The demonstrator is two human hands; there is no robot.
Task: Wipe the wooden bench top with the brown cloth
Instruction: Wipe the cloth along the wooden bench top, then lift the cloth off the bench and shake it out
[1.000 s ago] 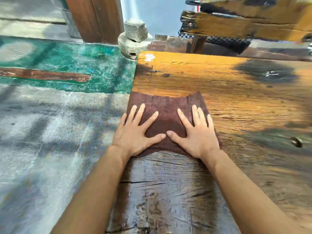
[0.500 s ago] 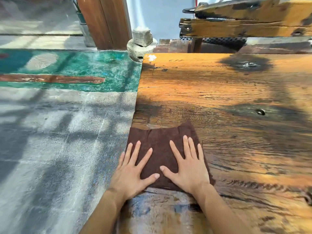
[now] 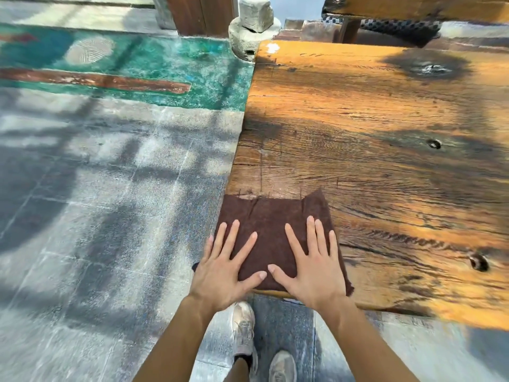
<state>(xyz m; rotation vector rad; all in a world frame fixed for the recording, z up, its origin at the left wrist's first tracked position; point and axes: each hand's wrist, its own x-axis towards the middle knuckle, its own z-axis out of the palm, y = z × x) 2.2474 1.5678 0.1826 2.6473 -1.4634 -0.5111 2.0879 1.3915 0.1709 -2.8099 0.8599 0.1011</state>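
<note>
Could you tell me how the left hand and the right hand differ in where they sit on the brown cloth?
The left hand overhangs the bench top's left edge; the right hand lies fully over the brown cloth. The left hand sits slightly nearer. Both are flat, fingers spread, pressing down.

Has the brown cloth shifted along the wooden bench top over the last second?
Yes. The brown cloth has slid toward the person: it now sits at the near left corner of the wooden bench top, with more bare wood beyond it.

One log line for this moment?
wipe | both hands flat on brown cloth | left hand, right hand | bench top near-left corner
</note>
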